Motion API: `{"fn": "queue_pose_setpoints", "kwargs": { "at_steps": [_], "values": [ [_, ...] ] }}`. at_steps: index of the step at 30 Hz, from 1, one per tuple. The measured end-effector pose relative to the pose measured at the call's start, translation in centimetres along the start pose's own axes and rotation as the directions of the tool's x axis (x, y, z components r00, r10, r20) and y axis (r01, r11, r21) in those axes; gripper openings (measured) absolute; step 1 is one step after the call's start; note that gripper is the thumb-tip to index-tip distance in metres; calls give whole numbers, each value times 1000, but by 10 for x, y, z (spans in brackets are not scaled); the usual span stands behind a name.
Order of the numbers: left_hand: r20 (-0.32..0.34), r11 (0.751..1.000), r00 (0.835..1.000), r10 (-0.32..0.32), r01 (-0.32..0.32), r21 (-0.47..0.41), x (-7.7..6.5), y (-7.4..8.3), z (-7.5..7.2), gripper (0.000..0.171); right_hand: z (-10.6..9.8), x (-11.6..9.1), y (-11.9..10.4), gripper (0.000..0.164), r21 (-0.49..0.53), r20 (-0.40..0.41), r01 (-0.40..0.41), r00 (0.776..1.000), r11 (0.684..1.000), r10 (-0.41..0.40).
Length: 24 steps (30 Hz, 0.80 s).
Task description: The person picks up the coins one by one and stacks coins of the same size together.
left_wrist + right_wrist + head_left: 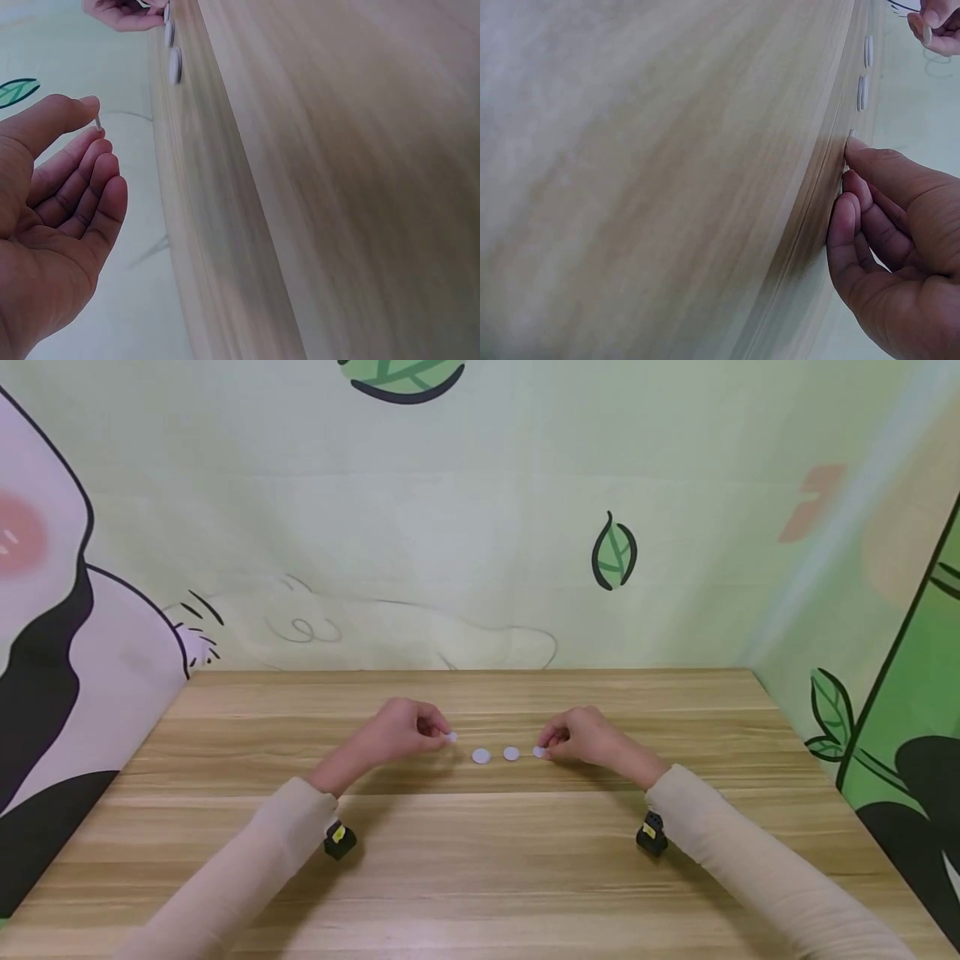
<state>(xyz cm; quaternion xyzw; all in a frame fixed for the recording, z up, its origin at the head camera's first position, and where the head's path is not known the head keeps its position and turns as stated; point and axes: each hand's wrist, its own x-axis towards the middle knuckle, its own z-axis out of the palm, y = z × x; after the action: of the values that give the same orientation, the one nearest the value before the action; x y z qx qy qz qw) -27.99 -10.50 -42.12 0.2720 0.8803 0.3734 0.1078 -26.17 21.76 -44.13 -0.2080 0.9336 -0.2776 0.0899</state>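
Between thumb and forefinger my left hand (405, 727) pinches a small white disc (452, 737), held up above the table on edge in the left wrist view. Two more white discs lie flat side by side: the left one (481, 756) and the middle one (512, 753). My right hand (588, 735) is down at the tabletop, thumb and forefinger gripping the edges of the rightmost disc (538, 752). Most of that disc is hidden behind the thumb (889, 169) in the right wrist view.
The wooden table (487, 877) ends at a back edge just beyond the hands. Behind it hangs a pale green printed backdrop (487, 527) with leaf drawings. Each wrist wears a small black camera, the left one (340, 840) and the right one (652, 834).
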Motion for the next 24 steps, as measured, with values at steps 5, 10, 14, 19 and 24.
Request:
{"fn": "queue_pose_setpoints", "kwargs": {
  "at_steps": [5, 10, 14, 19, 24],
  "values": [
    [14, 1000, 1000, 13, -13, -17, 7, 8, 6, 8, 0, 1, 1, 6, -2, -1, 2, 1000, 1000, -2],
    [18, 999, 999, 41, -41, -6, 15, 16, 13, 7, 0, 2, 2, 6, 1, -3, 5, 1000, 1000, -5],
    [33, 998, 997, 64, -64, 10, 22, 23, 20, 9, 0, 1, 2, 6, 4, -8, 15, 1000, 1000, -15],
    [53, 997, 996, 76, -77, 11, 29, 32, 28, 10, 0, 2, 2, 7, 5, -7, 16, 1000, 1000, -16],
    [47, 996, 995, 86, -87, 21, 35, 34, 33, 9, 1, 2, 3, 7, 12, -5, 25, 1000, 1000, -25]
  ]
}}
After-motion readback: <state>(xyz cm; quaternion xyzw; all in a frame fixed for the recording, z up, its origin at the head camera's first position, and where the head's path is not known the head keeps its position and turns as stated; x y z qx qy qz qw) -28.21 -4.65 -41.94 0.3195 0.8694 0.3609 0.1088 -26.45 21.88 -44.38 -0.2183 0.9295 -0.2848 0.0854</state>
